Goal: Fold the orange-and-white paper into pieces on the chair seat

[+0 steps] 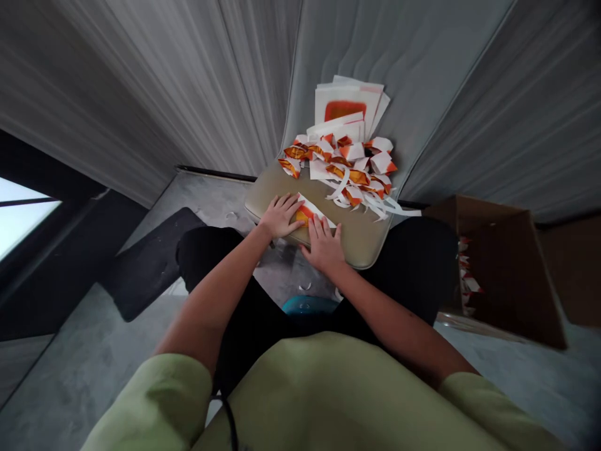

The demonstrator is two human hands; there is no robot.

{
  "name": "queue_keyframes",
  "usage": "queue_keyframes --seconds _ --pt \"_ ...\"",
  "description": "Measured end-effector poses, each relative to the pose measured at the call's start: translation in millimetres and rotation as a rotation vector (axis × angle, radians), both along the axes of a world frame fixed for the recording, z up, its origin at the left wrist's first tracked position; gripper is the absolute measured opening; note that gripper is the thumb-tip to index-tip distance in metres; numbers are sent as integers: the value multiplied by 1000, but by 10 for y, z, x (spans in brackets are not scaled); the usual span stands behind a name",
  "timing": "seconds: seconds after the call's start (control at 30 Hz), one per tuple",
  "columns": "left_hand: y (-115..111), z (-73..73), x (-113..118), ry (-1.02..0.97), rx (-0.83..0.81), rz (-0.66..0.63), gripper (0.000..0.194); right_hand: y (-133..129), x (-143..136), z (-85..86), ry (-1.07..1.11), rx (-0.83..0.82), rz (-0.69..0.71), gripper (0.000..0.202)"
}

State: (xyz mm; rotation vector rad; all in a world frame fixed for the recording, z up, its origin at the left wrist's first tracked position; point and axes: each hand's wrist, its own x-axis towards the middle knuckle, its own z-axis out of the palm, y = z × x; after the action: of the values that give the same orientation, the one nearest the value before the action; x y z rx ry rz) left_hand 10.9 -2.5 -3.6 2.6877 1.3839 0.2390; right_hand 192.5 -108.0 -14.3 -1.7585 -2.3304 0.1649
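A folded piece of white paper with an orange and yellow print (306,212) lies on the beige padded chair seat (267,188), close to its front edge. My left hand (282,217) rests flat over its left end with the fingers spread. On its right side my right hand (325,245) presses down, fingers stretched out and the thumb apart. Parts of the paper are hidden under the fingers. Just beyond it sits a pile of folded orange and white paper pieces (352,175), with narrow white paper strips (375,203) at its near right side.
Behind the pile, flat white printed sheets (350,94) lean toward the chair's backrest (394,44). An open cardboard box (514,269) with several orange and white pieces inside stands to the right. Grey curtains (225,81) hang behind. White scraps lie on the floor (286,269).
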Motion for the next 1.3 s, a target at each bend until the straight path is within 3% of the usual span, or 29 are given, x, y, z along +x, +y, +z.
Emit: queue_keyframes --seconds 0.23,0.5,0.67,0.73,0.87,0.93,1.13,1.3 --pt "41 -69 -12 -88 -22 -31 71 -21 -19 -68 -123 24 -30 80" --pt "17 -25 4 -161 -38 -3 76 -40 -61 -14 -187 6 -43 80" --pt "97 36 72 -280 -97 195 88 -41 -43 -38 -176 8 -59 81" --pt "103 79 112 -389 -174 276 77 -44 -33 -33 -161 4 -75 83" --pt "35 155 181 -487 -235 286 39 -41 -27 -3 -123 -32 -68 83" --pt "-8 174 216 -528 -256 310 33 -36 -33 15 -98 -59 -57 82" --pt "-105 204 354 -777 -389 559 48 -23 -46 43 -23 -94 -59 81" --pt "-187 281 469 -889 -398 644 47 -20 -47 33 20 -87 -61 80"
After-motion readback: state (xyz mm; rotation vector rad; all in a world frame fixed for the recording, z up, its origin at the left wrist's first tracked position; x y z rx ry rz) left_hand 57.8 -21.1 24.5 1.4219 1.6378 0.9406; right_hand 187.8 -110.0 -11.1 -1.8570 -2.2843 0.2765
